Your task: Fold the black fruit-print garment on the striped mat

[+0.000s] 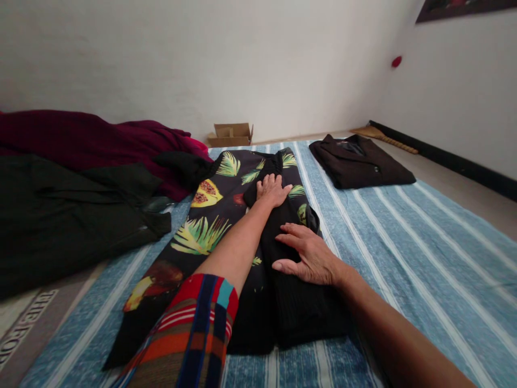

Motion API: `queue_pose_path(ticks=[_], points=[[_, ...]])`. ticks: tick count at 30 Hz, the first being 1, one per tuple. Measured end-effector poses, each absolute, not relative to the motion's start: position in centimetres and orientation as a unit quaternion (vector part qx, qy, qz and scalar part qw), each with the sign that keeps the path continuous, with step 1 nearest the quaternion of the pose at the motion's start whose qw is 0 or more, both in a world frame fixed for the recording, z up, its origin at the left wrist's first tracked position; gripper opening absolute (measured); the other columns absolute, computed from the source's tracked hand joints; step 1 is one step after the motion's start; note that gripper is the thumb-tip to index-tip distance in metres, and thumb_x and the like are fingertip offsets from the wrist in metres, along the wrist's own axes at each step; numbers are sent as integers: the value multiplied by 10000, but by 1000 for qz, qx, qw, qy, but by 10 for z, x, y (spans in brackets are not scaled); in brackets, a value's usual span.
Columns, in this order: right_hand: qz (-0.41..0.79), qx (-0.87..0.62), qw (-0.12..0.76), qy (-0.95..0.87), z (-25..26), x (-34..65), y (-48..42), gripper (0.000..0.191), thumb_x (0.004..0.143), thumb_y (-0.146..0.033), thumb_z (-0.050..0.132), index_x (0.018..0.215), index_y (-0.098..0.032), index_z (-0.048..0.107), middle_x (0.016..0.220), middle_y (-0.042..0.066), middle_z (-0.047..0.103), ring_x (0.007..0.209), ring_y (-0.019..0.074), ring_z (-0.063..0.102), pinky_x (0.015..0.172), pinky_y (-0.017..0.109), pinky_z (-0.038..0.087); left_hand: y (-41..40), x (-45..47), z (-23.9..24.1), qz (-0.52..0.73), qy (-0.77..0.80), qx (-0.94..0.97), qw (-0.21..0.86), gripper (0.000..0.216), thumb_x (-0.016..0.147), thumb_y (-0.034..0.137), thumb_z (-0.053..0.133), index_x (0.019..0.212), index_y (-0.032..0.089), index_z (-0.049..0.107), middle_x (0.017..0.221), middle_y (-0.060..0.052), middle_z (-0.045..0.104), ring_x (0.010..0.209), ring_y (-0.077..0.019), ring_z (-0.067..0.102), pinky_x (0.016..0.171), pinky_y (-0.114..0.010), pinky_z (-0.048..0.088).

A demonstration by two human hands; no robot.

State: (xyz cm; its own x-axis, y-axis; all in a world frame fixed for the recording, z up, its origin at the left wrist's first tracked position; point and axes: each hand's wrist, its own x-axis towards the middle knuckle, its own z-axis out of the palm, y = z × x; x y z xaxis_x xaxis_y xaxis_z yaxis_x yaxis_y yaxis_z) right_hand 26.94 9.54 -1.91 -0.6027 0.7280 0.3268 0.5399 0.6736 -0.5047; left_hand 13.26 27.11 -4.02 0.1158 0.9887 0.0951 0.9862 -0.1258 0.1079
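Note:
A black garment with yellow and green leaf and fruit prints [202,231] lies lengthwise on a blue striped sheet [404,242]. Its right side is folded over into a plain black band [299,307]. My left hand [272,189] reaches far forward and lies flat on the upper end of that fold, fingers stretched out. My right hand [309,256] rests flat on the middle of the fold, fingers spread and pointing left. Neither hand grips anything. My left arm wears a red, blue and orange striped sleeve [194,334].
A folded dark brown jacket [359,161] lies on the sheet at the far right. A heap of black [72,215] and maroon [100,140] clothes sits at the left. A small cardboard box [231,134] stands by the white wall. A broom [383,137] lies along the right wall.

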Motion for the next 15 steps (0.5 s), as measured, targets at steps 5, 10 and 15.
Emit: queue_pose_path(ticks=[5,10,15], points=[[220,-342,171,-897,-10,265,88,837,696,-753,462,1273,-148,501,1389,168,393,1318,349,262,1047,555,208,270,134,-40,81,661,746,3,636,849,600,206,1306,197,388,1438,-108,331,1325,-268,243,1039,-459,220],[225,-342,134,-903,-13,261,86,918,676,-788,425,1334,-149,428,1431,168,330,1349,349,178,1065,570,110,269,135,-39,84,658,748,13,637,852,588,224,1310,175,383,1439,-125,325,1324,-282,240,1033,-478,220],[221,-348,128,-902,-16,258,85,939,679,-791,411,1357,-142,397,1447,165,300,1355,345,158,1073,560,95,269,135,-38,80,661,746,25,647,853,590,231,1326,169,361,1455,-129,295,1334,-285,218,1040,-478,202]])
